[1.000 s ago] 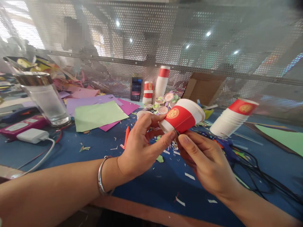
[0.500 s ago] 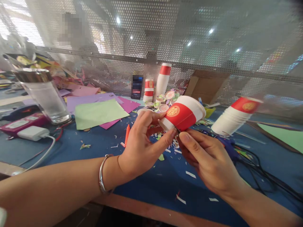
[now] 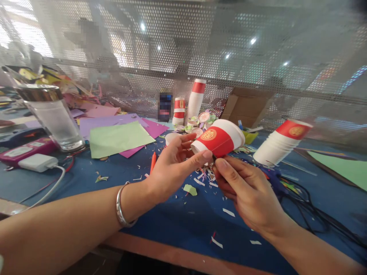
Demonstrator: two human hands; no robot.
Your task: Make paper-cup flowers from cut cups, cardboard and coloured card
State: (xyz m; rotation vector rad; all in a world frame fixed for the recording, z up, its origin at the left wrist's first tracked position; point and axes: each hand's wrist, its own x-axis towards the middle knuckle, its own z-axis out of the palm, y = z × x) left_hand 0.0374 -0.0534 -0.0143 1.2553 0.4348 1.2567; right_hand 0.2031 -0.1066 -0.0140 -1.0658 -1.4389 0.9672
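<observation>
A red and white paper cup (image 3: 219,139) with a gold emblem is tilted on its side above the table, its rim toward the right. My right hand (image 3: 246,187) is closed at its underside, thumb and fingers pinched by the red band. A thin dark piece shows at the right thumb tip, too small to name. My left hand (image 3: 172,164) is at the narrow end, fingers apart and curved loosely around it. Its thumb lies along the cup's lower edge. The cup hides some of both hands' fingertips.
A leaning stack of paper cups (image 3: 279,143) stands at right, near black cables (image 3: 309,206). Behind are more cups (image 3: 195,101), a phone (image 3: 164,107) and a cardboard box (image 3: 246,107). Coloured paper (image 3: 120,138), a water bottle (image 3: 61,118) and an orange pen (image 3: 153,162) lie leftward. Paper scraps (image 3: 190,190) litter the table.
My left fingers have loosened and spread from the cup's narrow end, and the thumb has risen slightly. The cup has tipped a little; my right hand keeps its pinch.
</observation>
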